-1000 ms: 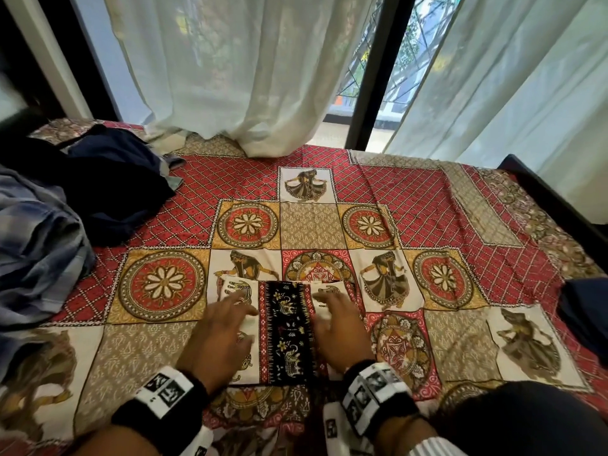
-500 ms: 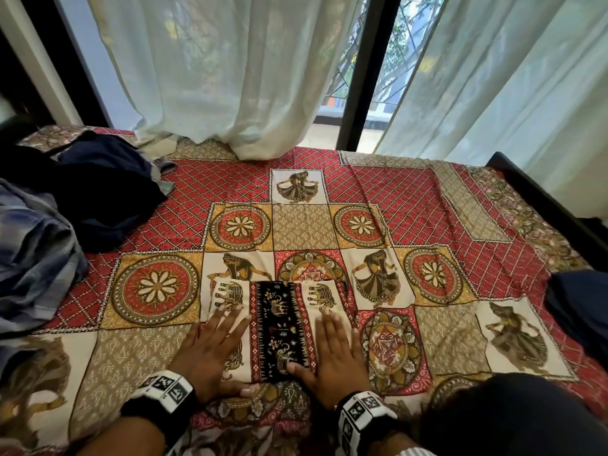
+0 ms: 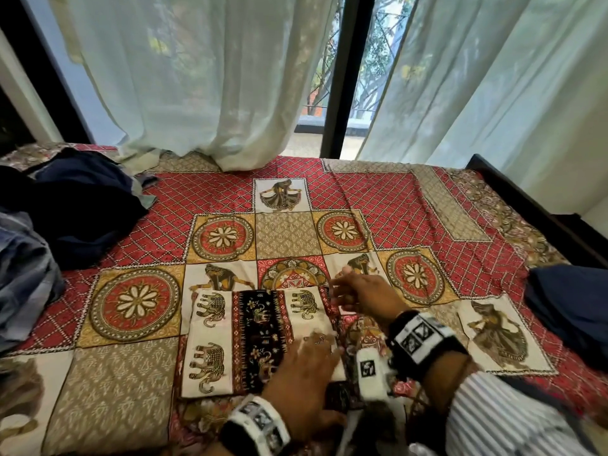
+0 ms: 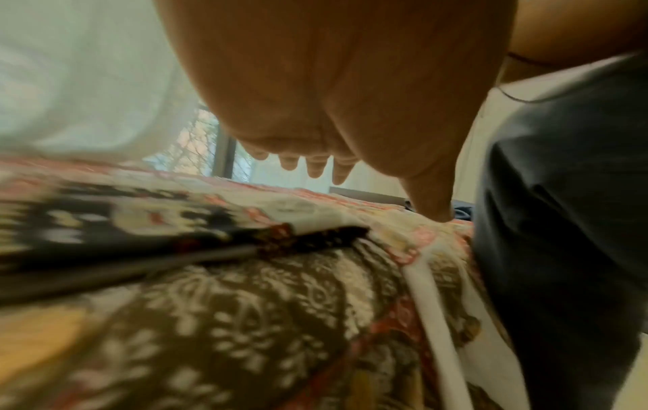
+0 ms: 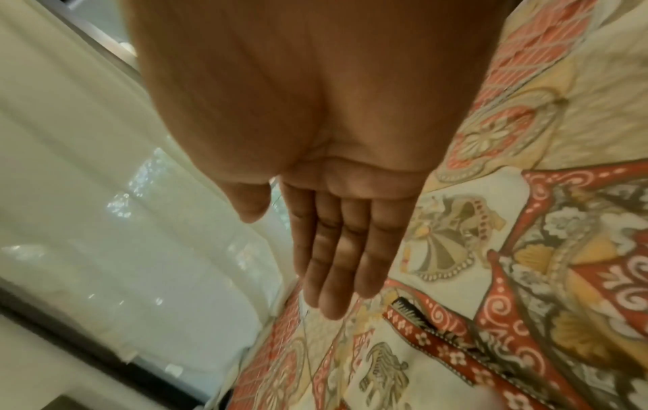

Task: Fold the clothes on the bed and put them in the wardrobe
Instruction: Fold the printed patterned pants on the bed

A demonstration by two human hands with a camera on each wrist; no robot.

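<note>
Two hands over folded cloth (image 3: 250, 340) on bed (image 3: 411, 205), left hand (image 3: 302, 373) flat, right hand (image 3: 365, 296) fingers straight

On each of our 2 wrists we wear a black band carrying a white block printed with black-and-white square markers: the left wristband (image 3: 255, 426) and the right wristband (image 3: 424, 340). Our right arm has a white sleeve (image 3: 506, 419) with thin dark stripes. Our left hand (image 3: 302, 370) and right hand (image 3: 365, 296) are bare.
</note>
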